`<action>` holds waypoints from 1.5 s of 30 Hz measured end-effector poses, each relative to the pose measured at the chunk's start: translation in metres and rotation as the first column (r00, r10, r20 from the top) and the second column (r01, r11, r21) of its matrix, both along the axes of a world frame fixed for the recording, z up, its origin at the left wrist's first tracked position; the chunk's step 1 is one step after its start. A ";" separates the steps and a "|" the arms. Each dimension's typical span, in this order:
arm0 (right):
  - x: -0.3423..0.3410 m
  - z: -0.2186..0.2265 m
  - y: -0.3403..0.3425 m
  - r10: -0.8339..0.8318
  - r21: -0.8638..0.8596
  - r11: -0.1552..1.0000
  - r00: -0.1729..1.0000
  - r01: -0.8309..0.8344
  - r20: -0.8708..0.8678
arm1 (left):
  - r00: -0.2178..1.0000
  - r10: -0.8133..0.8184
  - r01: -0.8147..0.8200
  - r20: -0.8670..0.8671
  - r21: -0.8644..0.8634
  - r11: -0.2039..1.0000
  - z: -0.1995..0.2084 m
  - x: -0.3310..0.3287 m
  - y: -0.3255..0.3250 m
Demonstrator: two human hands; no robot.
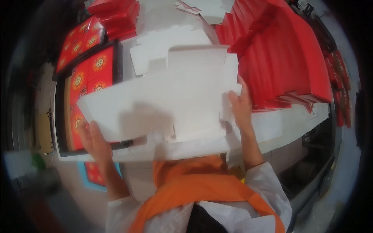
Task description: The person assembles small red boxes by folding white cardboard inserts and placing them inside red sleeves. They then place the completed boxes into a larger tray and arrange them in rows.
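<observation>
An unfolded cardboard box blank (194, 89), plain white on the face toward me, is spread between my hands above the table. It has a long panel reaching left and several flaps and slots at its right part. My left hand (95, 141) grips the left end, thumb on the white face and fingers behind. At the right edge, my right hand (241, 106) pinches the side flaps with the thumb in front. Both hands are slightly blurred, and the blank's underside is hidden.
Red folded cardboard pieces (272, 66) stand in tall rows at the right. To the left, a black-rimmed tray (116, 64) holds red printed boxes (97, 68). More red pieces (120, 19) are stacked far left. White sheets (142, 58) lie beyond the blank. A blue-edged container (82, 171) sits below the table.
</observation>
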State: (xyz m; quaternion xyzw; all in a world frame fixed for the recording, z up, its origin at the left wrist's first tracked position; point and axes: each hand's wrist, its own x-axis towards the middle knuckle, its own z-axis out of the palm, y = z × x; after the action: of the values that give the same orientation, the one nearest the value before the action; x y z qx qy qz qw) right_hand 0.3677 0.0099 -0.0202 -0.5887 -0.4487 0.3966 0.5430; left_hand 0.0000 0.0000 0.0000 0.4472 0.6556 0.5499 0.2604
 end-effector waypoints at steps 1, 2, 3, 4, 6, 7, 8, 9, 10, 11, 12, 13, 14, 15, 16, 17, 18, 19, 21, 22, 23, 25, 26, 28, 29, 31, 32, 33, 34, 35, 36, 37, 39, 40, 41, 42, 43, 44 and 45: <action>-0.002 0.006 -0.001 -0.005 -0.037 0.999 0.992 0.000 -0.123 | 0.999 -0.015 0.014 0.035 0.021 1.000 -0.002 0.000 -0.007; -0.003 0.008 -0.003 -0.014 -0.073 0.997 0.970 -0.004 -0.245 | 0.997 -0.031 0.028 0.069 0.042 0.999 -0.005 -0.001 -0.016; 0.004 0.021 0.002 0.018 -0.013 1.000 0.973 -0.021 -0.228 | 0.950 -0.016 0.061 -0.312 0.135 0.989 -0.008 0.001 -0.021; 0.004 0.021 -0.001 0.028 -0.004 1.000 0.969 -0.030 -0.247 | 0.740 0.019 0.119 -0.672 0.159 0.980 -0.009 -0.007 -0.035; 0.003 0.023 -0.008 0.044 -0.012 0.999 0.974 -0.048 -0.220 | 0.868 -0.083 0.215 -0.489 0.220 0.951 -0.007 -0.009 -0.049; 0.001 0.026 -0.010 0.049 -0.030 0.998 0.983 -0.055 -0.175 | 0.915 -0.167 0.270 -0.368 0.248 0.930 -0.004 -0.006 -0.054; 0.000 0.029 -0.012 0.054 -0.049 0.997 0.990 -0.060 -0.128 | 0.923 -0.265 0.338 -0.278 0.259 0.905 -0.001 -0.001 -0.054; 0.000 0.031 -0.013 0.083 -0.074 0.993 0.992 -0.090 -0.092 | 0.911 -0.367 0.408 -0.190 0.273 0.871 0.003 0.007 -0.054; 0.000 0.032 -0.013 0.112 -0.101 0.988 0.992 -0.117 -0.056 | 0.876 -0.468 0.480 -0.113 0.287 0.829 0.006 0.018 -0.051; -0.008 0.032 -0.009 0.180 -0.125 0.975 0.983 -0.183 -0.038 | 0.844 -0.529 0.529 -0.086 0.292 0.797 0.013 0.023 -0.056; -0.008 0.029 -0.012 0.222 -0.135 0.965 0.974 -0.225 -0.037 | 0.788 -0.613 0.599 -0.053 0.294 0.745 0.016 0.032 -0.054; -0.008 0.024 -0.015 0.267 -0.144 0.952 0.963 -0.269 -0.038 | 0.724 -0.690 0.664 -0.028 0.298 0.685 0.018 0.040 -0.051; -0.006 0.019 -0.016 0.301 -0.147 0.942 0.953 -0.302 -0.031 | 0.657 -0.752 0.727 -0.043 0.300 0.618 0.019 0.047 -0.048; -0.006 0.015 -0.020 0.312 -0.130 0.945 0.948 -0.301 0.069 | 0.593 -0.802 0.782 -0.070 0.287 0.553 0.021 0.052 -0.047; -0.006 0.012 -0.022 0.320 -0.112 0.946 0.932 -0.305 0.168 | 0.535 -0.836 0.828 -0.120 0.270 0.491 0.024 0.054 -0.046; -0.008 0.009 -0.026 0.326 -0.095 0.945 0.907 -0.312 0.266 | 0.491 -0.845 0.863 -0.213 0.248 0.439 0.026 0.056 -0.043; -0.009 0.009 -0.029 0.342 -0.118 0.940 0.896 -0.321 0.284 | 0.439 -0.846 0.895 -0.302 0.223 0.385 0.030 0.058 -0.041; -0.010 0.010 -0.032 0.358 -0.140 0.934 0.883 -0.330 0.303 | 0.411 -0.783 0.911 -0.468 0.186 0.367 0.034 0.060 -0.037; -0.012 0.012 -0.038 0.401 -0.175 0.916 0.844 -0.362 0.357 | 0.285 -0.898 0.956 -0.335 0.167 0.242 0.035 0.049 -0.030; -0.012 0.014 -0.040 0.427 -0.188 0.904 0.815 -0.383 0.393 | 0.179 -0.959 0.977 -0.219 0.156 0.147 0.032 0.045 -0.029; -0.013 0.016 -0.041 0.451 -0.202 0.892 0.783 -0.404 0.427 | 0.065 -0.993 0.986 -0.099 0.158 0.049 0.030 0.043 -0.028; -0.025 0.023 -0.047 0.471 -0.206 0.882 0.801 -0.424 0.369 | 0.292 -0.956 0.948 -0.006 -0.126 0.291 0.027 0.056 -0.035; -0.029 0.022 -0.049 0.480 -0.209 0.877 0.809 -0.433 0.339 | 0.396 -0.917 0.865 -0.052 -0.315 0.391 0.025 0.065 -0.034; -0.033 0.019 -0.054 0.569 -0.284 0.802 0.817 -0.526 0.092 | 0.435 -0.870 0.735 -0.232 -0.467 0.491 0.011 0.073 -0.032; -0.035 0.017 -0.056 0.594 -0.311 0.757 0.804 -0.574 -0.036 | 0.452 -0.855 0.711 -0.253 -0.476 0.517 0.004 0.075 -0.039; -0.037 0.010 -0.062 0.617 -0.325 0.706 0.772 -0.629 -0.154 | 0.466 -0.837 0.678 -0.288 -0.492 0.547 -0.009 0.081 -0.048; -0.036 0.005 -0.063 0.601 -0.356 0.689 0.773 -0.631 -0.204 | 0.484 -0.839 0.678 -0.249 -0.499 0.540 -0.014 0.083 -0.052; -0.035 0.001 -0.064 0.584 -0.381 0.675 0.773 -0.631 -0.247 | 0.501 -0.838 0.679 -0.217 -0.502 0.536 -0.016 0.085 -0.052; -0.035 -0.003 -0.065 0.579 -0.376 0.672 0.769 -0.638 -0.270 | 0.517 -0.836 0.680 -0.186 -0.505 0.532 -0.018 0.086 -0.053; -0.037 -0.008 -0.067 0.574 -0.371 0.670 0.765 -0.643 -0.292 | 0.534 -0.832 0.682 -0.148 -0.507 0.527 -0.020 0.087 -0.055; -0.040 -0.012 -0.068 0.570 -0.360 0.668 0.759 -0.651 -0.315 | 0.552 -0.826 0.682 -0.115 -0.509 0.526 -0.023 0.088 -0.056; -0.042 -0.012 -0.068 0.599 -0.357 0.664 0.753 -0.657 -0.271 | 0.568 -0.819 0.681 -0.082 -0.511 0.524 -0.024 0.088 -0.057; -0.045 -0.009 -0.067 0.650 -0.351 0.661 0.740 -0.663 -0.175 | 0.572 -0.819 0.671 -0.050 -0.545 0.502 -0.021 0.090 -0.056; -0.046 -0.010 -0.068 0.651 -0.335 0.673 0.743 -0.659 -0.153 | 0.572 -0.819 0.668 -0.034 -0.560 0.490 -0.020 0.091 -0.055; -0.047 -0.013 -0.070 0.651 -0.319 0.686 0.747 -0.654 -0.131 | 0.560 -0.828 0.709 -0.010 -0.511 0.486 -0.020 0.092 -0.054; -0.048 -0.015 -0.071 0.657 -0.301 0.694 0.746 -0.655 -0.109 | 0.553 -0.833 0.743 0.011 -0.459 0.487 -0.022 0.092 -0.054; -0.050 -0.013 -0.071 0.660 -0.307 0.687 0.743 -0.658 -0.116 | 0.544 -0.839 0.774 0.031 -0.405 0.487 -0.023 0.092 -0.054; -0.052 -0.010 -0.071 0.662 -0.314 0.681 0.739 -0.662 -0.123 | 0.532 -0.841 0.795 0.101 -0.401 0.455 -0.024 0.093 -0.053; -0.054 -0.008 -0.071 0.664 -0.319 0.676 0.737 -0.664 -0.127 | 0.516 -0.840 0.817 0.167 -0.392 0.424 -0.026 0.094 -0.051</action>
State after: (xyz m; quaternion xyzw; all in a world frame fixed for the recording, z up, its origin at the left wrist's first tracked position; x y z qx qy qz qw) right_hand 0.3140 -0.0612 -0.0287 -0.4708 -0.5547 0.6385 0.2509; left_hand 0.0944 -0.0505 -0.0260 0.6576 0.4594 0.1818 0.5688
